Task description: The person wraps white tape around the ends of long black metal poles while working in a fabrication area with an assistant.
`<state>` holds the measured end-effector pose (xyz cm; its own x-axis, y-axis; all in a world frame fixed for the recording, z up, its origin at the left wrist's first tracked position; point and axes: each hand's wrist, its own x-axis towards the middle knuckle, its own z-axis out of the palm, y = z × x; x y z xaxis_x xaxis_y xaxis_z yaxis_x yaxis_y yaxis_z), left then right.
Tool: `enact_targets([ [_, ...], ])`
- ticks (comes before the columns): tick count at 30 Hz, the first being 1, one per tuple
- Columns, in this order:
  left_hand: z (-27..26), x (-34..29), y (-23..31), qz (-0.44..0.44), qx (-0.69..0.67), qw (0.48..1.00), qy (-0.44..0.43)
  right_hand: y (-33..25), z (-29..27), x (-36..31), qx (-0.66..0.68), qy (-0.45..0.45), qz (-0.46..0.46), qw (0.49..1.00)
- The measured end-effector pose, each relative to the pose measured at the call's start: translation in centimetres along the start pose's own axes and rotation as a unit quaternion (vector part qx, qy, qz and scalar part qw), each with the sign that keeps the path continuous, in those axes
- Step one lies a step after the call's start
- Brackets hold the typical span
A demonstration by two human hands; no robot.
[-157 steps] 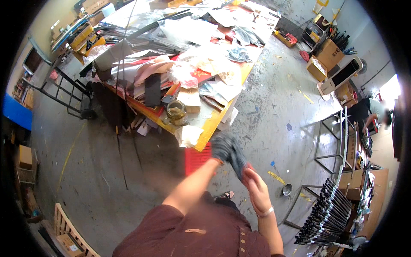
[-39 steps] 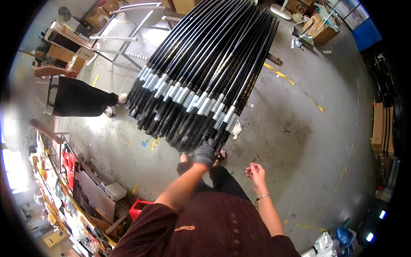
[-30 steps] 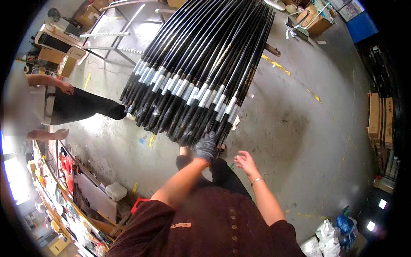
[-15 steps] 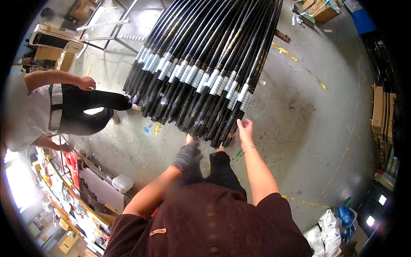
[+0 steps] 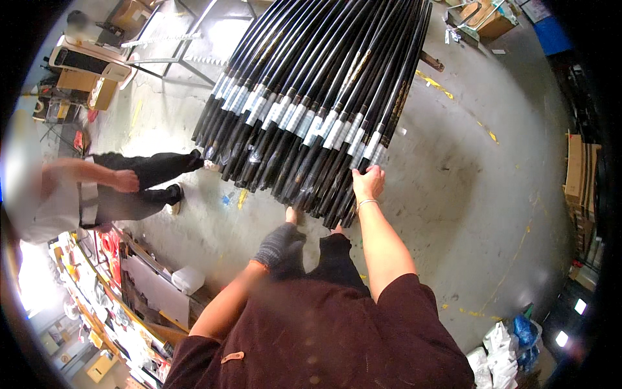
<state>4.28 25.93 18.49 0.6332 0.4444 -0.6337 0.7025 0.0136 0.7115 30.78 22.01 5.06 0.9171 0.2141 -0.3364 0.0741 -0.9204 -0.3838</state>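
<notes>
A wide bundle of long black poles (image 5: 324, 84) fans out ahead of me, each with a pale, clear-wrapped band (image 5: 304, 124) near its near end. My right hand (image 5: 369, 183), bare with a bracelet at the wrist, is at the bundle's right edge. Its fingers close around the outermost pole just below the band. My left hand (image 5: 277, 246) wears a grey knit glove. It hangs low in front of my left leg, apart from the pole ends, and its fingers are too blurred to make out.
At the left a person (image 5: 97, 188) in dark trousers stands beside the bundle. A metal frame (image 5: 175, 61) is behind it at the far left. Below the person runs a cluttered workbench (image 5: 97, 285). White and blue bags (image 5: 502, 350) lie at lower right; flat cardboard (image 5: 573, 168) stands at right.
My right hand has moved slightly up and left onto the outermost pole, its fingers closing. My left hand has dropped a little. The person at the left has shifted their legs and arm.
</notes>
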Motion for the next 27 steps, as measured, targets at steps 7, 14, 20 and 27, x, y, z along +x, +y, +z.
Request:
enact_targets([
  [7, 0.2, 1.5, -3.4, 0.060, 0.045, 0.997, 0.009, -0.4, -0.2, 1.0, 0.057, -0.035, 0.025, 0.997],
  [14, 0.1, 3.6, -3.6, 0.110, 0.053, 0.992, 0.026, -0.8, 0.8, 2.8, 0.109, 0.013, 0.028, 0.994],
  [20, 0.0, 4.9, -2.8, 0.121, 0.053, 0.991, 0.025, 4.7, 3.6, 6.2, 0.200, 0.137, 0.045, 0.969],
  [27, 1.2, 4.4, -3.7, -0.004, -0.109, 0.994, 0.030, 7.3, 3.2, 7.0, 0.389, -0.155, 0.053, 0.907],
])
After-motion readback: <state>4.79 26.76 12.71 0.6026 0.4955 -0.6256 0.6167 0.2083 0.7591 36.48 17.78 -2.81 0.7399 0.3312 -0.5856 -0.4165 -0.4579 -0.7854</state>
